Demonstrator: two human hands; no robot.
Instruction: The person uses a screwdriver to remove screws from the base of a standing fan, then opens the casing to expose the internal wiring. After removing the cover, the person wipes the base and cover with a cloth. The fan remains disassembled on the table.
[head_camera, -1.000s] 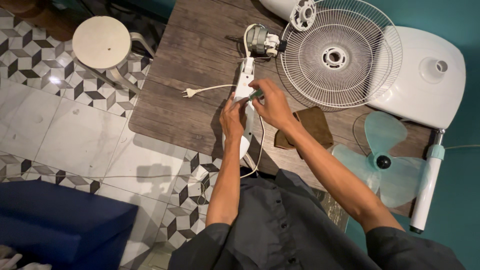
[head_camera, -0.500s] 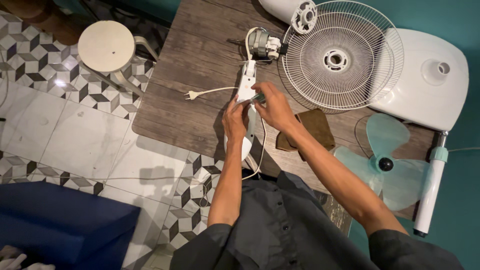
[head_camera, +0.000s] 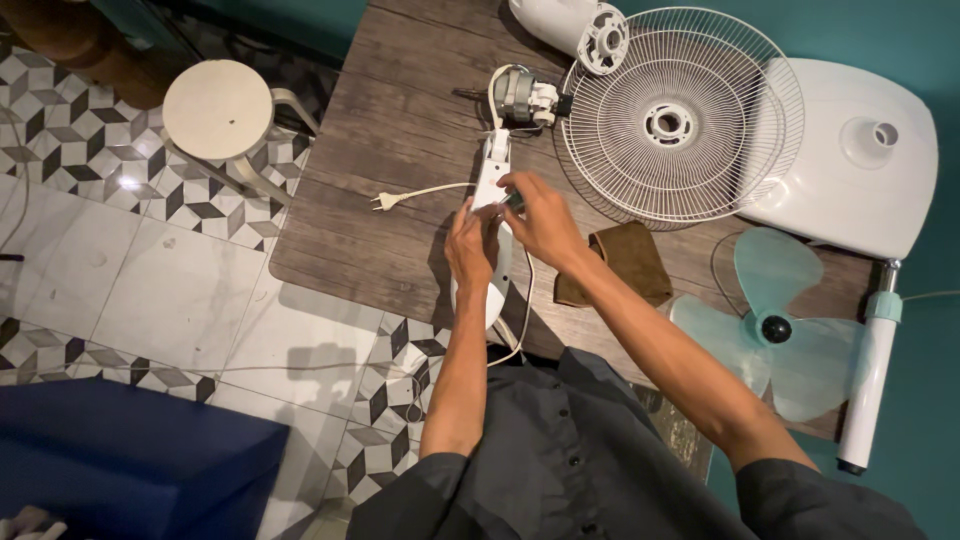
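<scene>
On the wooden table (head_camera: 400, 90) lie a white fan base (head_camera: 850, 190), a wire fan grille (head_camera: 700, 60) and pale blue blades (head_camera: 790, 345). Both hands meet on the long white fan housing (head_camera: 490, 165) near the table's front edge: the left hand (head_camera: 470, 245) grips it, and the right hand (head_camera: 540, 215) pinches what may be a small tool against it.
</scene>
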